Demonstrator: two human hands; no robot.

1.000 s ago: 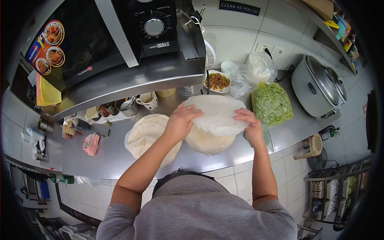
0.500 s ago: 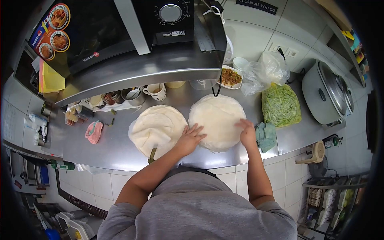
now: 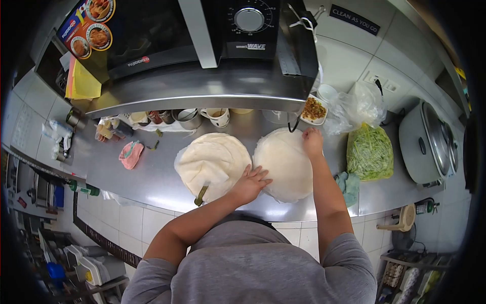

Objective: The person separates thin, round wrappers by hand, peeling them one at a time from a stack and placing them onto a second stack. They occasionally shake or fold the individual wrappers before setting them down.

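Two stacks of thin, round, pale wrappers lie side by side on the steel counter. My left hand (image 3: pixel 249 185) rests flat with its fingers spread on the lower left edge of the right wrapper stack (image 3: pixel 282 164). At that stack's upper right edge, my right hand (image 3: pixel 313 140) has its fingers curled together in a pinch at the rim of the top wrapper; the fingertips are partly hidden. The left wrapper stack (image 3: pixel 215 159) has a loosely folded sheet on top. A green strip (image 3: pixel 201 195), perhaps a chilli or leaf, lies at its front edge.
A microwave (image 3: pixel 202 61) stands on a steel shelf above the counter. Behind the stacks are cups (image 3: pixel 216 117) and a dish of chopped filling (image 3: pixel 314 110). To the right are bagged shredded greens (image 3: pixel 370 152), a teal cloth (image 3: pixel 348 187) and a rice cooker (image 3: pixel 422 144).
My right hand has moved from the right edge of the right stack up to its far edge, its fingers now curled. My left hand stays near the left edge. The camera view has shifted.
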